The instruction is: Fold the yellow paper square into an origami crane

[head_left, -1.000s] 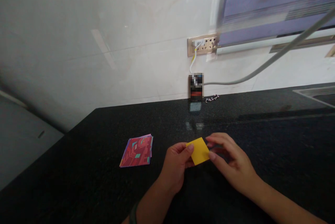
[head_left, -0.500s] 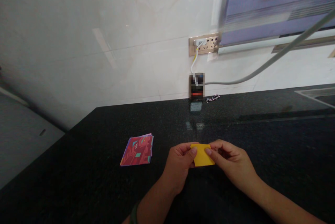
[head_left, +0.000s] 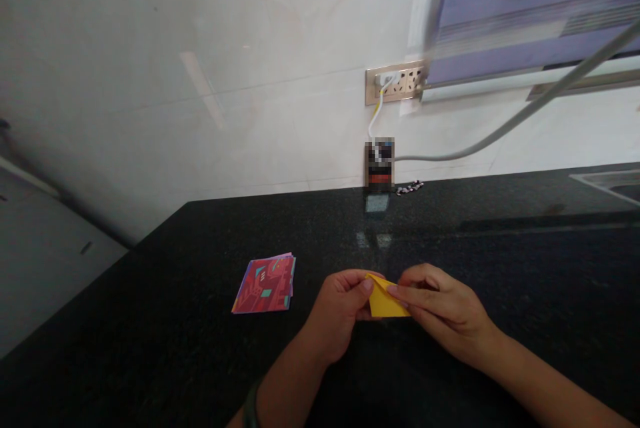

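Observation:
Both hands hold a small piece of yellow paper [head_left: 385, 305] just above the dark countertop [head_left: 200, 355]. My left hand [head_left: 345, 308] pinches its left edge, thumb on top and fingers behind. At the right side my right hand [head_left: 445, 311] is closed on the paper, its fingers pressing on a slanting fold that runs down from the top left corner. The fingertips under the paper are partly hidden. To the left of my hands lies a stack of printed paper sheets [head_left: 265, 285], a red and pink picture on top.
Against the pale wall [head_left: 275, 135] stands a small blurred-out box [head_left: 380, 165] with a beaded strap [head_left: 410, 188] beside it. A white cable runs to the wall socket [head_left: 395, 81]. A grey hose [head_left: 500, 141] crosses at right. The sink edge [head_left: 600, 181] shows far right.
The top right corner of the yellow paper has been turned down into a slanting fold. My right hand's fingers have shifted onto that fold; my left hand keeps its pinch.

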### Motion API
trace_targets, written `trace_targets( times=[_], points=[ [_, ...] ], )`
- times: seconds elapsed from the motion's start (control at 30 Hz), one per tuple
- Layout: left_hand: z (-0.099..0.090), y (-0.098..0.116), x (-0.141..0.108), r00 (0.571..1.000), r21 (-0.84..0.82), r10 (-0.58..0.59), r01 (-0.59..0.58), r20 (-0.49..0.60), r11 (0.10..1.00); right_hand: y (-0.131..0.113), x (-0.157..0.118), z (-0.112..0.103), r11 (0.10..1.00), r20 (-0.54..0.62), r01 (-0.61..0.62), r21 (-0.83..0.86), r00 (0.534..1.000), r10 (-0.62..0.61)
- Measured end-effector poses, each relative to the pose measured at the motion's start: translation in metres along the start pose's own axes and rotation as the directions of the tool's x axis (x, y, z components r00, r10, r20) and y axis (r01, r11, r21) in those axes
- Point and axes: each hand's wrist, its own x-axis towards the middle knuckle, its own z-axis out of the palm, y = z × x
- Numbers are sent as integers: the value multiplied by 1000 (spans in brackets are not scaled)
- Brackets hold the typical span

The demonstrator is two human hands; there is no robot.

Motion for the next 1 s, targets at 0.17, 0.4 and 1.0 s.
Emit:
trace_targets(
  times=[0.17,0.4,1.0],
  points=[
    [-3,-1,1,998,9,-49,49,26,999,-1,3,-8,998,91,58,-19,994,-56],
    [-2,3,-1,996,-22,-76,77,48,997,-5,7,-14,997,188,41,-62,982,-28],
    [8,-6,1,988,173,83,-61,-128,983,-11,5,9,815,47,-519,258,849,526]
  ],
)
